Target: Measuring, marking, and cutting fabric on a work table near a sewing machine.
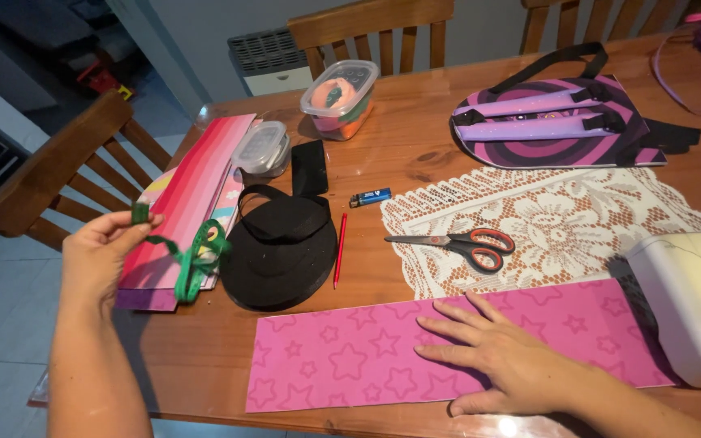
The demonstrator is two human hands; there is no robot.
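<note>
Wooden worktop [415, 154], with chairs at 11 and 12 o'clock. Pink star sheet [350, 357] at 6 o'clock, flat under right hand [496, 361], fingers spread and pressing. White lace [561, 219] at 3 o'clock, scissors [460, 243] on its left part. Black round piece [281, 251] at centre, red pencil [339, 247] just beside. Left hand [103, 251] at 9 o'clock, raised, pinching end of green ribbon [192, 264], rest hanging onto striped paper [188, 203]. Blue lighter [371, 197] near centre.
</note>
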